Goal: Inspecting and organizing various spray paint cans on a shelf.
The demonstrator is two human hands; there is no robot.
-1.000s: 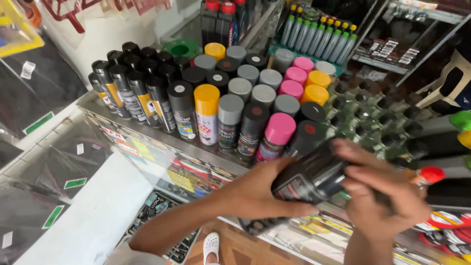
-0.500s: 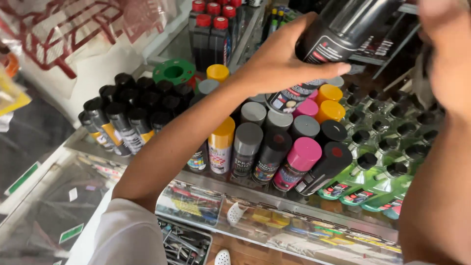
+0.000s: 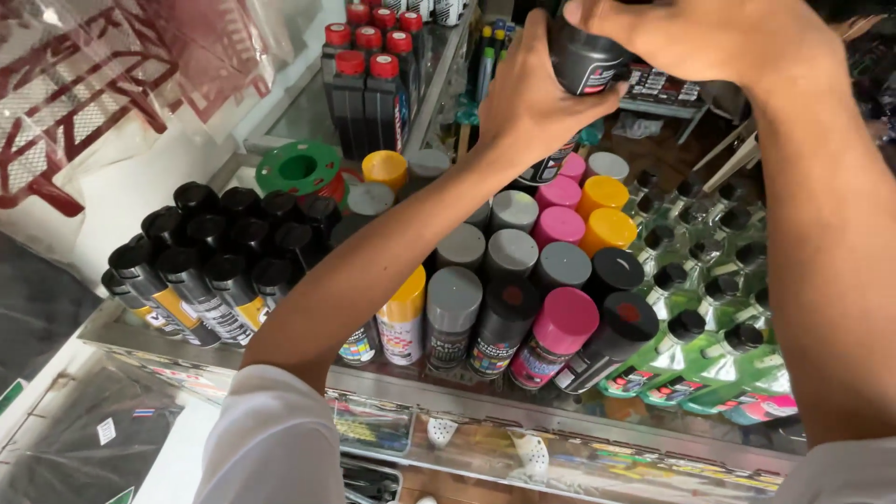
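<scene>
- Left hand (image 3: pixel 532 103) raised at the top of the view, fingers (image 3: pixel 523 56) curled round the side of a black spray can (image 3: pixel 583 61), thumb side toward the camera.
- Right hand (image 3: pixel 709 37) clamped over the same can from above and from the right, fingers wrapped shut on its upper part; fingertips partly cut off by the top edge of the view.
- Black spray can held up in the air between both sets of fingers, tilted, with a small label patch showing on its dark body.
- Directly below the fingers: pink-capped cans (image 3: pixel 565 322), orange-capped cans (image 3: pixel 607 229) and grey-capped cans (image 3: pixel 455 299), standing upright and packed close together on a glass shelf (image 3: pixel 523 420).
- Below and left of the fingers, half hidden behind the left forearm: a yellow-capped can (image 3: pixel 406 303).
- Further left of the fingers: a block of black-capped cans (image 3: pixel 201 252) in tight rows, with a green ring-shaped reel (image 3: pixel 299 168) just behind them.
- Left of the fingers at about their height: tall dark cans with red caps (image 3: pixel 369 56), grouped together.
- Below and right of the fingers: green bottles with black caps (image 3: pixel 709 355), lying in rows beside the capped cans.
- White sleeve (image 3: pixel 271 439) on the left arm at the bottom edge of the view.
</scene>
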